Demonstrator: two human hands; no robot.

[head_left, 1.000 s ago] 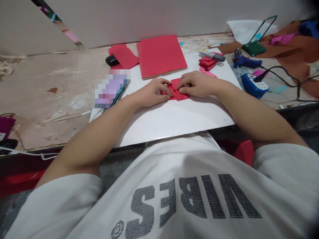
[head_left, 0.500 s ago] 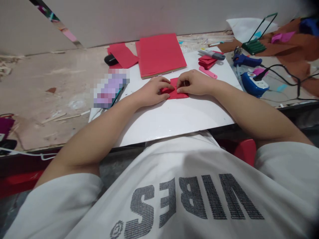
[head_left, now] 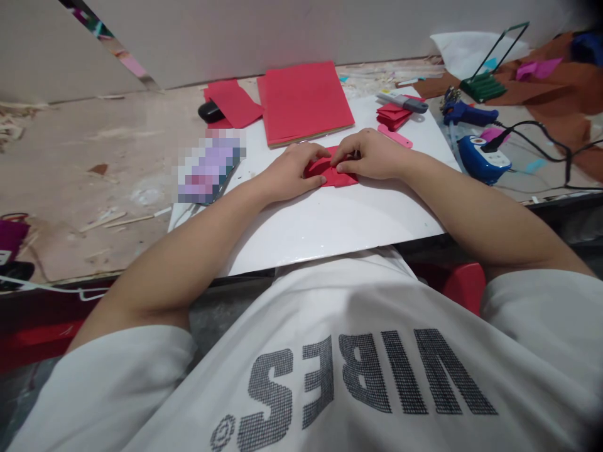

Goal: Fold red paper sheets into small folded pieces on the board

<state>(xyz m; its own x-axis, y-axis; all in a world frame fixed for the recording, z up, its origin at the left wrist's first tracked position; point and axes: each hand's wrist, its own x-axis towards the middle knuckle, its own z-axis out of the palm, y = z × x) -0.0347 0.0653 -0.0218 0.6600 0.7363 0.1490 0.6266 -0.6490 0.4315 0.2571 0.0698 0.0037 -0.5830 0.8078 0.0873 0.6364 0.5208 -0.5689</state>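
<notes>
A small folded piece of red paper [head_left: 346, 179] lies on the white board between my hands, part of it raised at the left. My left hand [head_left: 294, 171] curls round its left end, thumb at the near edge and fingers at the far side. From the right, my right hand [head_left: 370, 156] pinches the paper near its middle between thumb and fingertips. The fingers cover part of the folds. Just beyond my right hand sit a pink strip-shaped tool [head_left: 396, 137] and a stack of folded red papers [head_left: 392, 117] with a grey-handled cutter [head_left: 409, 103] on top.
Large red sheets [head_left: 308, 100] lie at the back of the white board [head_left: 301, 229]. A phone-like, blurred item [head_left: 210, 169] is at the left, near a black object [head_left: 210, 112] under red paper. To the right are a blue glue gun [head_left: 471, 114] and a blue power socket [head_left: 485, 160] with cords.
The left part of the red paper has lifted, and my left fingers and thumb have spread slightly round it. My right hand keeps its pinch with little movement. The view has shifted slightly.
</notes>
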